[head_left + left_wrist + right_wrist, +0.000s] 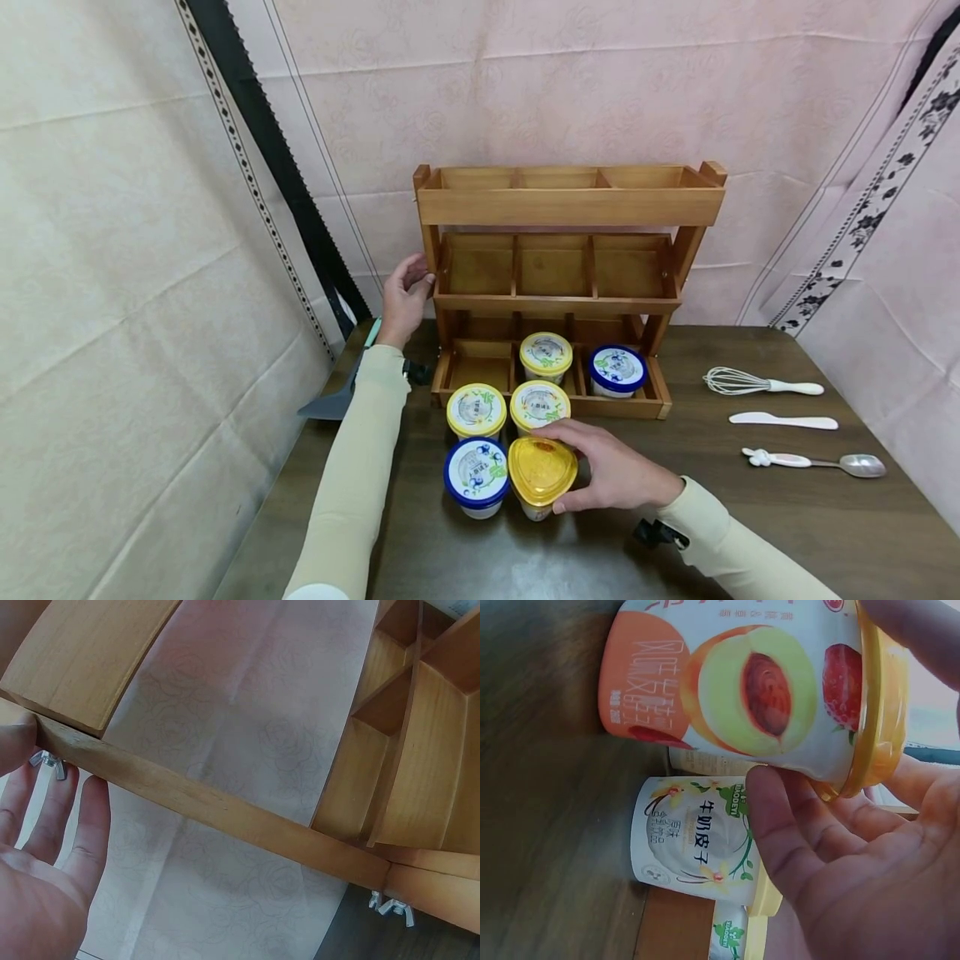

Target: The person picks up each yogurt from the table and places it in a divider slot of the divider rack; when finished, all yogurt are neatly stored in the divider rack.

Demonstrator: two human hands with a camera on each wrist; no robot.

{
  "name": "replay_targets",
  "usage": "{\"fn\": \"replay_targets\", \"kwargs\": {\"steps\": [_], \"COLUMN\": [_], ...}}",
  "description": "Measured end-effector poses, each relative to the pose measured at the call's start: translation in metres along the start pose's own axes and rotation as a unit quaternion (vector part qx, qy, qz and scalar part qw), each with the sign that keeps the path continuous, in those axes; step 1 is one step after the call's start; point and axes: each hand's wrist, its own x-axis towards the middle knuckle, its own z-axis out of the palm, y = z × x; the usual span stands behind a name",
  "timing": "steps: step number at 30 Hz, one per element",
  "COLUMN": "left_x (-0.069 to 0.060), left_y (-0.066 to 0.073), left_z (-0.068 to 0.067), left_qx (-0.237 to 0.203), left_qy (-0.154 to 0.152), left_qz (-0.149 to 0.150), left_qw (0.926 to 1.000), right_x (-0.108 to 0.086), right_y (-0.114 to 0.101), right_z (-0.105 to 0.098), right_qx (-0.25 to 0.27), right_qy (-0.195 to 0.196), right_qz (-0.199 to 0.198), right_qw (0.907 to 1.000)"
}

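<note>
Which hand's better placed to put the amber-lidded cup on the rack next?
Right, probably: the right hand grips the amber-lidded cup; the left hand holds the rack, away from that cup.

Rack: wood, smooth, with a soft varnish-like sheen; wing nuts of bright metal. Cup: smooth, printed, with glossy plastic lid. Tabletop: wood-look, lightly glossy. Backdrop: cloth — matt, creased. Spoon: polished metal bowl, plastic-looking handle. Knife: smooth, plastic-looking. Sleeves — matt cloth.
</note>
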Motion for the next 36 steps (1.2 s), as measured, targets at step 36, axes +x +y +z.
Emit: {"fn": "replay_targets", "kwargs": {"steps": [36], "left_x": [-0.004], "left_y": [0.010], "left_z": [0.000], "left_qx": [0.001], "left_qy": [-0.001], "left_qz": [-0.006], "left_qw": [1.0000], "right_x": [0.025], "right_y": [-0.022], "right_z": [-0.047], "right_qx": [-0.002], "right_qy": [0.067], "right_qz": [0.002], "right_qw": [0.9977]}}
